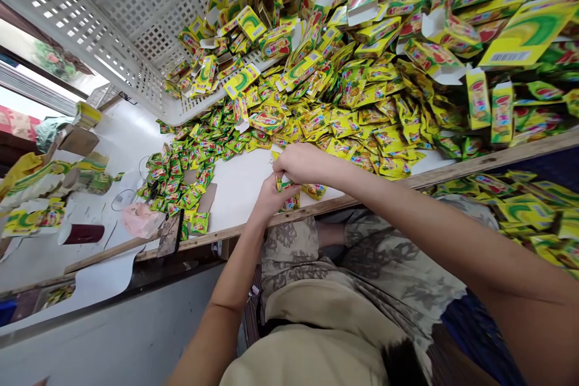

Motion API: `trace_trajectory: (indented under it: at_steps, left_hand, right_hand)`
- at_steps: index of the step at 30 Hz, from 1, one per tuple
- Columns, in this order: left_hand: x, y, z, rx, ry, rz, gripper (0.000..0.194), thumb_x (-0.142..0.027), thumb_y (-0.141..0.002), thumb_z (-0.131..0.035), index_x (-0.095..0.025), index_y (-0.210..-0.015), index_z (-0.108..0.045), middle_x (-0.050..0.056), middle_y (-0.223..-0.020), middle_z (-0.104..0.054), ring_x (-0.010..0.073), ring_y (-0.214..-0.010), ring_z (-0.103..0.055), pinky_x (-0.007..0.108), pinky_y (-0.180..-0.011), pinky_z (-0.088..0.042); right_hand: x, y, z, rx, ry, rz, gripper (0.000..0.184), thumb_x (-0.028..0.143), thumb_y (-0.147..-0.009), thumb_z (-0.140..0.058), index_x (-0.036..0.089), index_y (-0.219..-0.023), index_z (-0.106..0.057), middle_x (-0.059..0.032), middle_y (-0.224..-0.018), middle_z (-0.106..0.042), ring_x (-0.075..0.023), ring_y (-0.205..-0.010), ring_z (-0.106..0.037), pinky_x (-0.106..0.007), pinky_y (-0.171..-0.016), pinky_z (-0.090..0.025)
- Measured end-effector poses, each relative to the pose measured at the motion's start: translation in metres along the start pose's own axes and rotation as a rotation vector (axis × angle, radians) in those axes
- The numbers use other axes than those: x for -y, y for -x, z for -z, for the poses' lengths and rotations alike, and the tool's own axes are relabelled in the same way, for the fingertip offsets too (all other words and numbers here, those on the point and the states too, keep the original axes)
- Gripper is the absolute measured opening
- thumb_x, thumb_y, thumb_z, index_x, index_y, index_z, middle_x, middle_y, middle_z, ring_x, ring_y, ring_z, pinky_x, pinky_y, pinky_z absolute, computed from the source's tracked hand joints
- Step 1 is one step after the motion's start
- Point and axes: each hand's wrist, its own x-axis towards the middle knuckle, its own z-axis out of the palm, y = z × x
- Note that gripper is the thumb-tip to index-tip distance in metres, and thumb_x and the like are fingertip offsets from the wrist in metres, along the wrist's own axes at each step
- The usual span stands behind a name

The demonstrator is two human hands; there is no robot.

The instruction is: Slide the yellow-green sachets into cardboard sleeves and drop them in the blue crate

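Note:
Close together at the table's front edge, both hands are closed around one small green-and-yellow packet or box [292, 200]; which of the two it is I cannot tell. My left hand [271, 194] grips it from the left, with the thumb along it. From above and right, my right hand [304, 163] pinches its upper end, hiding part of it. A yellow packet [313, 191] lies just right of them. Behind the hands spreads a heap of yellow sachets [346, 123], with green sachets [181, 175] to the left.
A white perforated crate [113, 66] lies tipped at the back left, with small cartons [251, 24] spilling out. More cartons [452, 30] pile up at the right. A wooden strip [434, 178] edges the white table [235, 187]. A dark red cup [84, 234] lies at the left.

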Motion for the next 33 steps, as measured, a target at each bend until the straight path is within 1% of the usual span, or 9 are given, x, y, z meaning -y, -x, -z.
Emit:
trace_trajectory:
  at_steps: [4,7,11,14,18,20,24,30,33]
  left_hand:
    - [-0.001,0.000,0.000,0.002,0.033,0.001,0.045,-0.035,-0.059,-0.087,-0.016,-0.091,-0.061,0.000,-0.081,-0.067,0.0160,-0.077,-0.062,0.028,-0.073,-0.049]
    - [0.000,-0.002,-0.002,0.003,0.069,0.013,0.042,-0.033,-0.058,-0.087,-0.016,-0.086,-0.060,-0.002,-0.078,-0.066,0.0135,-0.072,-0.059,0.026,-0.069,-0.047]
    - [0.001,-0.006,-0.003,-0.027,0.122,0.053,0.041,-0.033,-0.055,-0.087,-0.016,-0.081,-0.060,-0.004,-0.071,-0.064,0.0118,-0.066,-0.056,0.025,-0.066,-0.046]
    - [0.001,-0.008,-0.003,-0.019,0.148,0.110,0.044,-0.034,-0.054,-0.088,-0.016,-0.084,-0.061,-0.003,-0.071,-0.065,0.0139,-0.067,-0.059,0.026,-0.067,-0.047]
    - [-0.002,-0.010,-0.004,0.015,0.113,0.106,0.043,-0.036,-0.056,-0.087,-0.016,-0.086,-0.063,0.000,-0.079,-0.069,0.0183,-0.079,-0.063,0.030,-0.075,-0.049]
    - [-0.005,-0.011,-0.005,0.038,0.090,0.076,0.042,-0.037,-0.058,-0.086,-0.016,-0.087,-0.065,0.001,-0.084,-0.070,0.0196,-0.085,-0.064,0.031,-0.081,-0.049]
    - [-0.007,-0.010,-0.003,0.055,0.069,0.073,0.043,-0.038,-0.059,-0.086,-0.015,-0.090,-0.065,0.001,-0.086,-0.070,0.0192,-0.086,-0.064,0.030,-0.081,-0.048]
    - [-0.001,-0.001,0.004,0.040,0.005,0.133,0.044,-0.038,-0.057,-0.087,-0.015,-0.085,-0.061,-0.002,-0.071,-0.063,0.0122,-0.067,-0.058,0.025,-0.066,-0.047]
    - [0.005,0.003,0.004,-0.014,0.042,0.151,0.042,-0.041,-0.061,-0.084,-0.014,-0.082,-0.060,-0.003,-0.068,-0.063,0.0107,-0.061,-0.056,0.024,-0.062,-0.047]
  right_hand:
    - [-0.004,0.001,-0.003,0.070,-0.062,-0.041,0.030,0.007,-0.065,-0.065,0.027,-0.084,-0.079,-0.0054,-0.075,-0.072,-0.0212,-0.073,-0.063,-0.029,-0.059,-0.034]
    - [-0.004,0.007,-0.005,0.090,-0.033,-0.073,0.028,0.014,-0.069,-0.067,0.025,-0.093,-0.077,-0.0074,-0.083,-0.073,-0.0237,-0.080,-0.065,-0.028,-0.060,-0.035]
    - [-0.003,0.015,-0.004,0.062,0.029,-0.100,0.032,0.020,-0.076,-0.065,0.020,-0.107,-0.070,-0.0101,-0.096,-0.072,-0.0244,-0.089,-0.066,-0.028,-0.064,-0.038]
    - [-0.005,0.015,-0.002,0.056,0.049,-0.105,0.035,0.020,-0.077,-0.063,0.019,-0.111,-0.068,-0.0108,-0.099,-0.072,-0.0248,-0.089,-0.066,-0.028,-0.065,-0.039]
    - [-0.016,0.007,-0.003,0.144,-0.024,-0.089,0.030,0.017,-0.076,-0.063,0.022,-0.104,-0.073,-0.0094,-0.091,-0.074,-0.0243,-0.086,-0.066,-0.028,-0.063,-0.037]
    - [-0.022,0.003,-0.005,0.198,-0.149,-0.062,0.029,0.014,-0.076,-0.060,0.023,-0.099,-0.075,-0.0058,-0.076,-0.073,-0.0210,-0.075,-0.066,-0.027,-0.061,-0.037]
    - [-0.034,0.004,-0.010,0.318,-0.408,-0.038,0.029,0.011,-0.080,-0.051,0.022,-0.093,-0.076,0.0017,-0.045,-0.059,-0.0150,-0.048,-0.059,-0.026,-0.059,-0.039]
    - [-0.036,0.014,-0.014,0.264,-0.541,-0.093,0.032,0.005,-0.076,-0.050,0.021,-0.090,-0.074,0.0038,-0.045,-0.058,-0.0128,-0.039,-0.054,-0.025,-0.054,-0.038]
    - [-0.032,0.020,-0.015,0.202,-0.585,-0.104,0.037,0.003,-0.074,-0.047,0.021,-0.092,-0.074,0.0036,-0.049,-0.060,-0.0111,-0.039,-0.053,-0.024,-0.053,-0.038]
